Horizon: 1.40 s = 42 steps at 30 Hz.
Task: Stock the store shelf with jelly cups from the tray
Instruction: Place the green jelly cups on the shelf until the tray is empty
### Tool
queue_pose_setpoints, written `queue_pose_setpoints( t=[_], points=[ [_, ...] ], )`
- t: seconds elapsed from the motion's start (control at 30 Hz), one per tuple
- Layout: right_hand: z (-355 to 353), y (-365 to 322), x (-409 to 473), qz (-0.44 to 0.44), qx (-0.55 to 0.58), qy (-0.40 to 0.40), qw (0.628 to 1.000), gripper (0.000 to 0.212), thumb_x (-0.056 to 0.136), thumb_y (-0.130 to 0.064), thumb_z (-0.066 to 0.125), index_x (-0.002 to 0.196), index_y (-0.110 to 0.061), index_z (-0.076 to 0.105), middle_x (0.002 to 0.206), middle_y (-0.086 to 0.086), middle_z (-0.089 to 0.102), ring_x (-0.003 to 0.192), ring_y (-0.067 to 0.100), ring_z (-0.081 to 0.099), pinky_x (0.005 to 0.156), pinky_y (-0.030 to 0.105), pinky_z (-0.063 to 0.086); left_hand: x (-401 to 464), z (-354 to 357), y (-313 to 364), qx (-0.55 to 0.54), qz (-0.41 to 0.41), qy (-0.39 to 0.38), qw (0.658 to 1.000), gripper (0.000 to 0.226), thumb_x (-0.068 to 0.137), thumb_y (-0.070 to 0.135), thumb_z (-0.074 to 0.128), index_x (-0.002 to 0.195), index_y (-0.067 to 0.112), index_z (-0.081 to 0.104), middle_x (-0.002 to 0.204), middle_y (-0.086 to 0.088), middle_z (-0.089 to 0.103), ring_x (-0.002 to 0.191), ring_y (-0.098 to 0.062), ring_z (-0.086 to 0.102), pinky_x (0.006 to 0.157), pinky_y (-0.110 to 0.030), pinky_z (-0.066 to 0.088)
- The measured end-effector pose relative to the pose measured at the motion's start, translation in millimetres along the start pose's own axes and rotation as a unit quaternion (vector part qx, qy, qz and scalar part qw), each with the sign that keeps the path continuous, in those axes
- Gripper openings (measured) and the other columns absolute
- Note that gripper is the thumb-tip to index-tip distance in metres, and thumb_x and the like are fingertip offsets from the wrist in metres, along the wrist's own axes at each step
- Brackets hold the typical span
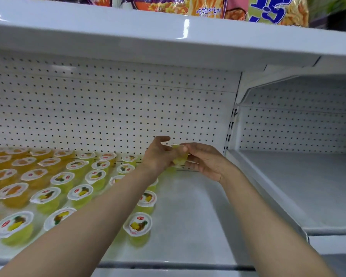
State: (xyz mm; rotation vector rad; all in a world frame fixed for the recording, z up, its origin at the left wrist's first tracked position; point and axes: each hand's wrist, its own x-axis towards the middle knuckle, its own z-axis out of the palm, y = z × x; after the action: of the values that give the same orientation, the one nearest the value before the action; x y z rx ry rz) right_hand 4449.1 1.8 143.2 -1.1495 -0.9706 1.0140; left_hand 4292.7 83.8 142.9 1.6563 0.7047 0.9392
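Both of my hands reach to the back of the white shelf (188, 212) and meet around one yellow-green jelly cup (180, 158). My left hand (158, 154) grips its left side with the thumb raised; my right hand (204, 158) pinches its right side and lid edge. The cup hangs just above the shelf near the pegboard back wall. Several rows of jelly cups stand on the shelf's left half: orange ones (12, 193) at far left, yellow pineapple ones (138, 224) beside them. My left forearm hides some of the cups. No tray is in view.
The perforated back wall (112, 112) stands right behind my hands. An upper shelf (168, 37) with snack bags (276, 11) overhangs. At right, past a slotted upright (231, 126), lies another shelf bay (300, 186).
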Motion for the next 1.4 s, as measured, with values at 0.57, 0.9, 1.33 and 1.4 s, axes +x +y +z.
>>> queue_pose_setpoints(
  t=[0.57,0.9,1.33,1.4],
  points=[
    [-47.0,66.7,52.1,-0.066,-0.34,0.291,0.892,0.034,0.08,-0.03,0.082,0.11,-0.019,0.07,0.107,-0.002,0.068,0.095,0.013,0.062,0.081,0.023,0.046,30.7,1.7,-49.1,0.608,-0.007,-0.227,0.76,0.07,0.098,0.064,0.028,0.157,0.035,0.004,0.165,0.004,-0.001,0.152,-0.026,-0.004,0.119,-0.053,0.005],
    [-47.1,78.8,60.5,-0.029,-0.373,0.289,0.881,0.037,0.081,-0.029,0.081,0.113,-0.017,0.068,0.113,0.001,0.069,0.092,0.012,0.059,0.077,0.021,0.04,38.0,2.9,-57.1,0.602,-0.006,-0.221,0.767,0.072,0.096,0.067,0.029,0.157,0.036,0.005,0.165,0.005,0.0,0.152,-0.027,-0.004,0.118,-0.056,0.004],
    [-6.9,29.2,60.0,-0.073,-0.526,0.24,0.813,0.055,0.09,-0.048,0.065,0.136,-0.021,0.05,0.137,0.002,0.053,0.124,0.022,0.051,0.091,0.034,0.045,32.8,-26.4,-28.8,0.427,0.048,-0.04,0.902,0.071,0.088,0.038,0.069,0.15,0.025,0.037,0.144,-0.008,0.052,0.129,-0.026,0.051,0.105,-0.036,0.042],
    [18.9,14.1,62.9,-0.101,-0.559,0.192,0.8,0.056,0.091,-0.051,0.063,0.137,-0.023,0.05,0.137,0.002,0.052,0.122,0.022,0.052,0.089,0.033,0.045,25.9,-47.8,-17.8,0.43,0.059,0.024,0.901,0.069,0.088,0.034,0.07,0.148,0.023,0.04,0.135,-0.01,0.059,0.121,-0.028,0.057,0.099,-0.036,0.045]
  ],
)
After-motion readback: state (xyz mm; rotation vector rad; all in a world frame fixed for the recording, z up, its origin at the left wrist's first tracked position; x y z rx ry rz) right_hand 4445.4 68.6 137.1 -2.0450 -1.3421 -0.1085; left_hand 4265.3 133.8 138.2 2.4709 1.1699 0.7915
